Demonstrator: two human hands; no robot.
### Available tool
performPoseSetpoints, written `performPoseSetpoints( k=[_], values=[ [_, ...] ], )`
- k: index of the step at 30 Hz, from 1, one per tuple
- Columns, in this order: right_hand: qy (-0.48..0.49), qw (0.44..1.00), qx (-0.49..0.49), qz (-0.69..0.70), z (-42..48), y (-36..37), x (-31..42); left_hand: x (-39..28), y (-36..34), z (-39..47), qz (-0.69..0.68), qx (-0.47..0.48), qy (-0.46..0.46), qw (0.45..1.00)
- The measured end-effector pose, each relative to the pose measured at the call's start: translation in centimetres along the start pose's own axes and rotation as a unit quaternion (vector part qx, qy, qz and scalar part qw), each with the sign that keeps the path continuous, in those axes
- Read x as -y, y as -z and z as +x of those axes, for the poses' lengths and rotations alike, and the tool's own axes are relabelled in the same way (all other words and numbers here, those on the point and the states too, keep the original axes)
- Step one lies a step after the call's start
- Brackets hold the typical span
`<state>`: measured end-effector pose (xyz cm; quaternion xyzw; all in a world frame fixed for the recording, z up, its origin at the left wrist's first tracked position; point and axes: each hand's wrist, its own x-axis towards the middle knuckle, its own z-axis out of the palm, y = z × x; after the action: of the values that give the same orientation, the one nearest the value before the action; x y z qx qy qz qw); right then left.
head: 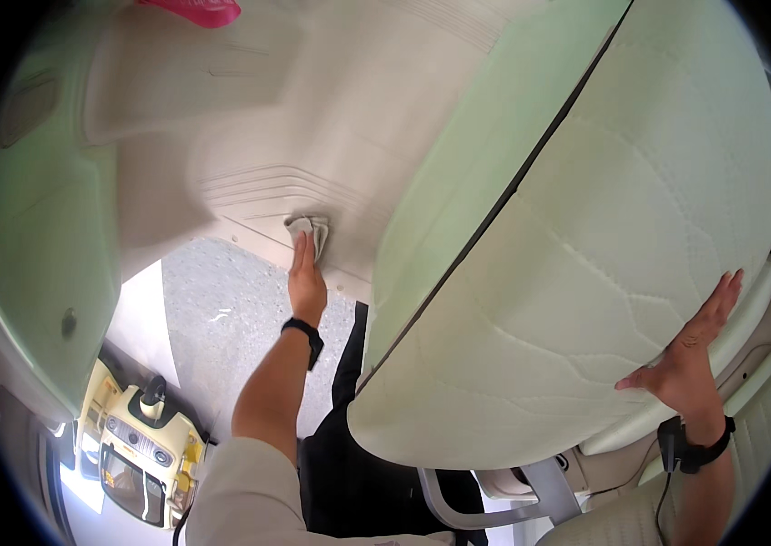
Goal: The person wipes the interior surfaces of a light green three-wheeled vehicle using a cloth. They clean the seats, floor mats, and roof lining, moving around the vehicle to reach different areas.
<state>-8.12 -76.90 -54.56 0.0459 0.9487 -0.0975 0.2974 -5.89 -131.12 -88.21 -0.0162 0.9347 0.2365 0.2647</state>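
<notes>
My left hand (307,283) presses a folded grey cloth (317,231) against a beige moulded floor panel (331,150), close to the panel's edge and beside its raised ridges. Part of the cloth is hidden under my fingers. On the right, my right hand (689,351) lies with fingers spread on a large pale green padded cushion (603,239), near its outer edge. Quilted stitching runs across that cushion, and a dark strip (518,184) borders its left side. My right hand holds nothing.
At left curves a glossy pale green body panel (51,252). A cream appliance (143,450) with knobs and a glass door stands lower left on the speckled floor side. Below the cushion is a grey metal armrest frame (487,515). A pink item (201,10) shows at the top.
</notes>
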Motion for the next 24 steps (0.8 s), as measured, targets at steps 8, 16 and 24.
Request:
performPoseSetpoints(
  k=[8,16,24],
  values=[
    [0.024,0.999,-0.015,-0.015,0.3,-0.3,0.6,-16.0,3.7,18.5,-0.112,-0.173,-0.248,0.947],
    [-0.012,1.000,-0.010,0.008,0.7,0.2,1.7,-22.7,9.4,35.7,0.343,-0.059,-0.142,0.927],
    [-0.047,0.998,0.008,0.029,-0.1,0.2,1.2,-2.6,3.9,21.1,0.486,-0.034,-0.166,0.858]
  ],
)
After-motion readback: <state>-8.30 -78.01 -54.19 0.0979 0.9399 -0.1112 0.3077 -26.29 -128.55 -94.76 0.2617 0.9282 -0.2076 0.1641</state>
